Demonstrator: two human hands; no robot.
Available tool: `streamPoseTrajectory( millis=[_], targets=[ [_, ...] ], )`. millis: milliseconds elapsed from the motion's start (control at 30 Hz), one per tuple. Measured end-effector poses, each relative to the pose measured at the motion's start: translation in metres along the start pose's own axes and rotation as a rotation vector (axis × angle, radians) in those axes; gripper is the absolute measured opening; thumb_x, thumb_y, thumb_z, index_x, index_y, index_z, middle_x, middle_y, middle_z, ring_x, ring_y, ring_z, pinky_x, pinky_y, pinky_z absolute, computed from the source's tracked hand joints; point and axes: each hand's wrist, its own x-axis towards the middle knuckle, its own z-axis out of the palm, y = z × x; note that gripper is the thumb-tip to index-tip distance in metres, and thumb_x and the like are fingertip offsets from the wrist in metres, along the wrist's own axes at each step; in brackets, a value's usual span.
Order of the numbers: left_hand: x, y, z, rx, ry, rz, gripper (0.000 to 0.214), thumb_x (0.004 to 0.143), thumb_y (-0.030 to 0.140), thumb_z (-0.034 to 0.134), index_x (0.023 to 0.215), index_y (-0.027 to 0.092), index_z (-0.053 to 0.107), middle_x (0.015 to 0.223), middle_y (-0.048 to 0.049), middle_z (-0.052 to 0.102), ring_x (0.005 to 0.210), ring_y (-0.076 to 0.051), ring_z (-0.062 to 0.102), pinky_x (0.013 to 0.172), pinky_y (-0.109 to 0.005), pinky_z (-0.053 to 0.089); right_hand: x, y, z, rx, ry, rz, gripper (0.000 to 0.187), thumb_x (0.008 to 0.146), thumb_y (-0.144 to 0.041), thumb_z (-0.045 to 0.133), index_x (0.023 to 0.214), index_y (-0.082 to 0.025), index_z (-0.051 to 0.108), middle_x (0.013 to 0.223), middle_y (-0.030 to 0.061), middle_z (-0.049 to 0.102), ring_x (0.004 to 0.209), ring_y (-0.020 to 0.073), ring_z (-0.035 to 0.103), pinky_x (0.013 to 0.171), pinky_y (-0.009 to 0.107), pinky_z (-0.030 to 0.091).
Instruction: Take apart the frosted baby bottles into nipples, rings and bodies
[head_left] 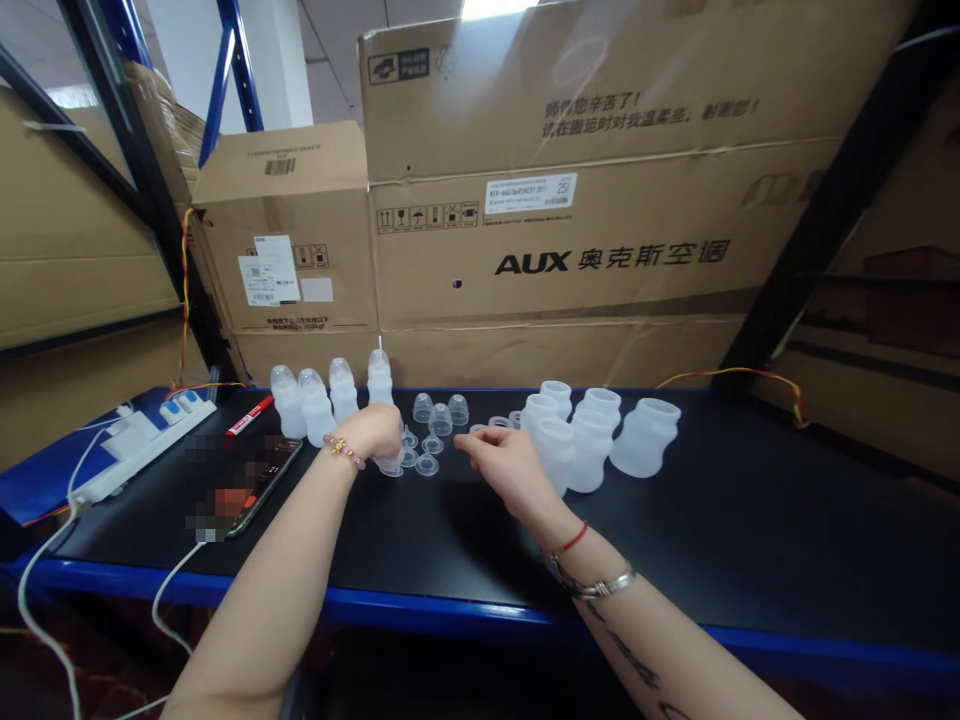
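Observation:
My left hand (377, 432) reaches down at the left side of a cluster of clear bottle nipples (427, 464), its fingers closed around a nipple that they partly hide. Beyond it stand several capped baby bottles (343, 390), one with a thin straw-like tip poking up. Thumb and forefinger of my right hand (504, 462) are pinched together just right of the nipples; whatever is between them is too small to make out. Behind that hand lie pale rings (501, 422). Clear domed caps (440, 419) sit between both hands. Several frosted, open-topped bottle bodies (646, 438) stand at the right.
A phone (262, 485) on a white cable, a red marker (250, 415) and a power strip (142, 450) lie on the left of the black tabletop (787, 530). Large cardboard (600, 320) walls off the back. A blue edge (450, 605) runs along the front.

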Motion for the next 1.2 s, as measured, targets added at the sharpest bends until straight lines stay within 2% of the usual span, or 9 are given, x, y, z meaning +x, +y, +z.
streamPoseTrajectory(
  millis=[133, 233, 400, 600, 733, 800, 900, 1000, 1200],
  targets=[
    [-0.011, 0.008, -0.012, 0.253, -0.003, -0.037, 0.023, 0.044, -0.004, 0.060, 0.049, 0.018, 0.061, 0.043, 0.0007, 0.050, 0.059, -0.019, 0.059, 0.063, -0.026, 0.044, 0.000, 0.002, 0.000, -0.005, 0.014, -0.007, 0.021, 0.066, -0.025, 0.067, 0.048, -0.018, 0.057, 0.045, -0.0031, 0.048, 0.042, 0.0082, 0.034, 0.046, 0.027, 0.024],
    [-0.019, 0.017, -0.019, 0.427, 0.034, 0.015, 0.018, 0.051, 0.001, 0.058, 0.057, 0.017, 0.064, 0.052, -0.0006, 0.058, 0.054, -0.016, 0.057, 0.055, -0.024, 0.041, 0.002, 0.002, 0.000, 0.006, 0.024, -0.031, 0.025, 0.066, -0.027, 0.068, 0.047, -0.019, 0.055, 0.044, -0.0035, 0.047, 0.043, 0.0084, 0.034, 0.046, 0.027, 0.025],
    [-0.023, 0.029, -0.008, 0.183, 0.083, 0.112, 0.013, 0.064, 0.005, 0.056, 0.070, 0.015, 0.062, 0.061, -0.0016, 0.063, 0.053, -0.013, 0.059, 0.049, -0.021, 0.044, 0.000, -0.001, 0.001, 0.002, -0.004, -0.057, 0.035, 0.067, -0.044, 0.075, 0.051, -0.018, 0.057, 0.048, -0.0030, 0.047, 0.049, 0.0096, 0.038, 0.050, 0.027, 0.030],
    [-0.019, 0.035, 0.023, -0.095, -0.097, 0.068, 0.011, 0.073, 0.009, 0.064, 0.069, 0.014, 0.055, 0.060, -0.0028, 0.064, 0.056, -0.015, 0.067, 0.054, -0.023, 0.053, 0.000, 0.001, 0.000, 0.014, -0.104, -0.027, 0.045, 0.064, -0.049, 0.080, 0.045, -0.019, 0.053, 0.046, -0.0018, 0.044, 0.048, 0.0092, 0.034, 0.047, 0.028, 0.025],
    [-0.021, 0.039, 0.024, -0.269, -0.224, 0.042, 0.014, 0.075, 0.014, 0.071, 0.072, 0.013, 0.057, 0.063, -0.0032, 0.067, 0.057, -0.013, 0.068, 0.062, -0.025, 0.057, 0.004, 0.004, -0.004, 0.031, -0.153, 0.013, 0.048, 0.068, -0.047, 0.078, 0.042, -0.019, 0.049, 0.043, -0.0021, 0.043, 0.045, 0.0076, 0.032, 0.045, 0.027, 0.023],
    [-0.022, 0.040, 0.020, -0.337, -0.293, 0.027, 0.015, 0.073, 0.014, 0.074, 0.078, 0.012, 0.060, 0.070, -0.0044, 0.070, 0.062, -0.013, 0.070, 0.067, -0.025, 0.057, 0.007, 0.004, -0.006, 0.098, -0.204, 0.093, 0.048, 0.068, -0.047, 0.078, 0.043, -0.020, 0.046, 0.042, -0.0028, 0.042, 0.043, 0.0072, 0.031, 0.043, 0.026, 0.021],
    [-0.022, 0.038, 0.014, -0.354, -0.387, 0.033, 0.027, 0.071, 0.020, 0.078, 0.093, 0.012, 0.063, 0.077, -0.0062, 0.071, 0.065, -0.015, 0.071, 0.066, -0.025, 0.057, 0.009, 0.003, -0.008, 0.186, -0.250, 0.233, 0.047, 0.067, -0.044, 0.079, 0.047, -0.021, 0.044, 0.042, -0.0046, 0.041, 0.041, 0.0068, 0.032, 0.042, 0.025, 0.020],
    [-0.022, 0.035, 0.011, -0.314, -0.426, 0.105, 0.041, 0.071, 0.027, 0.078, 0.106, 0.013, 0.063, 0.082, -0.0071, 0.071, 0.064, -0.016, 0.071, 0.063, -0.025, 0.056, 0.009, 0.003, -0.009, 0.220, -0.244, 0.267, 0.045, 0.067, -0.041, 0.079, 0.049, -0.020, 0.043, 0.042, -0.0061, 0.039, 0.042, 0.0062, 0.032, 0.042, 0.024, 0.020],
    [-0.025, 0.039, 0.011, -0.218, -0.509, 0.196, 0.027, 0.079, 0.024, 0.066, 0.104, 0.015, 0.066, 0.091, -0.0058, 0.069, 0.057, -0.011, 0.066, 0.053, -0.020, 0.049, 0.007, -0.001, -0.009, 0.316, -0.319, 0.403, 0.029, 0.071, -0.036, 0.075, 0.063, -0.019, 0.053, 0.042, -0.0103, 0.033, 0.041, 0.0050, 0.027, 0.044, 0.022, 0.021]
  ],
)
